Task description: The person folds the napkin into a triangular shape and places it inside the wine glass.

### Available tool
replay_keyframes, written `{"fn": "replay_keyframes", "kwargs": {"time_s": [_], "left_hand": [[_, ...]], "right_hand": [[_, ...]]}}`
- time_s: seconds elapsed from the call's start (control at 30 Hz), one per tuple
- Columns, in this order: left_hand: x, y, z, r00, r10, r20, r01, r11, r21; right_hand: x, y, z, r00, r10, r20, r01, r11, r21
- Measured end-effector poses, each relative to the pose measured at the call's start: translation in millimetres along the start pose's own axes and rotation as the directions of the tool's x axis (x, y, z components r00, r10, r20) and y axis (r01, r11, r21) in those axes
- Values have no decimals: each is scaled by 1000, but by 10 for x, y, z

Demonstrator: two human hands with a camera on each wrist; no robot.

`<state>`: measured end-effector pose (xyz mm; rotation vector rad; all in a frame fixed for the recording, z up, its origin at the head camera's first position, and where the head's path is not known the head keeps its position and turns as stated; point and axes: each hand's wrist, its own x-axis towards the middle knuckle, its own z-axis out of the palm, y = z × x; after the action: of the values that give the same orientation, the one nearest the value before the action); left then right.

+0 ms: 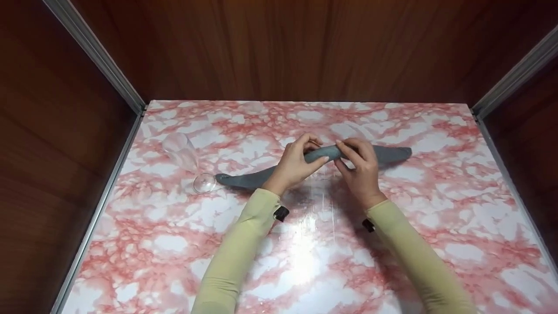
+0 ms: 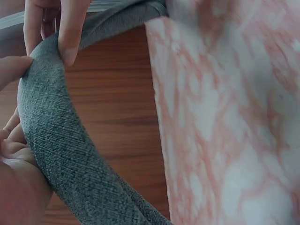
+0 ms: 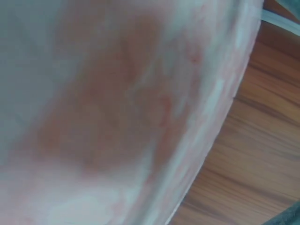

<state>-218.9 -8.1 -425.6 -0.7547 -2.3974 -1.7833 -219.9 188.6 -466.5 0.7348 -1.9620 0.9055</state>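
Holding a long grey cloth band (image 1: 323, 154) near its middle with both hands, side by side. Left hand (image 1: 291, 166): fingers curled round the band, thumb along the near face, gap closed down to the cloth's thickness. Right hand (image 1: 362, 168): thumb and fingers pinching the band just beside the left thumb. Left wrist view shows the woven band bent in an arc between the hands; right wrist view is mostly blurred, grip unreadable there. Band runs crosswise above the red-and-white marbled table (image 1: 170, 244), tapering to each side; cannot tell whether its tips touch the surface. Just beside its left tip: a clear round disc (image 1: 204, 183). Behind the disc, a transparent, curved piece (image 1: 181, 150) on the table.
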Motion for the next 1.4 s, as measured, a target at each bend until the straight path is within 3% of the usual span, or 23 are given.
{"fn": "replay_keyframes", "kwargs": {"time_s": [0.13,0.33,0.6,0.8,1.07,1.17,1.27,1.4], "left_hand": [[10,98,14,996,61,-59,-62,998,-26],[20,203,47,985,123,-121,-128,991,-38],[-21,458,63,977,167,-132,-187,969,-160],[-101,753,-17,991,102,-90,-126,936,-328],[-65,686,-91,999,33,27,-15,878,-479],[-59,664,-113,992,8,126,60,849,-526],[-71,675,-126,974,-8,225,136,816,-562],[-86,703,-126,962,2,273,165,791,-589]], "right_hand": [[94,-65,-4,996,-7,-84,7,1000,3],[244,-160,-44,989,-19,-149,20,1000,5],[417,-231,-141,977,78,-198,-52,989,136],[495,-262,-233,978,121,-171,-82,972,221],[640,-438,-385,983,168,-67,-136,931,339],[701,-536,-432,985,168,-32,-141,904,404],[733,-599,-463,984,176,-4,-155,874,461],[755,-640,-487,979,205,12,-181,836,518]]}}
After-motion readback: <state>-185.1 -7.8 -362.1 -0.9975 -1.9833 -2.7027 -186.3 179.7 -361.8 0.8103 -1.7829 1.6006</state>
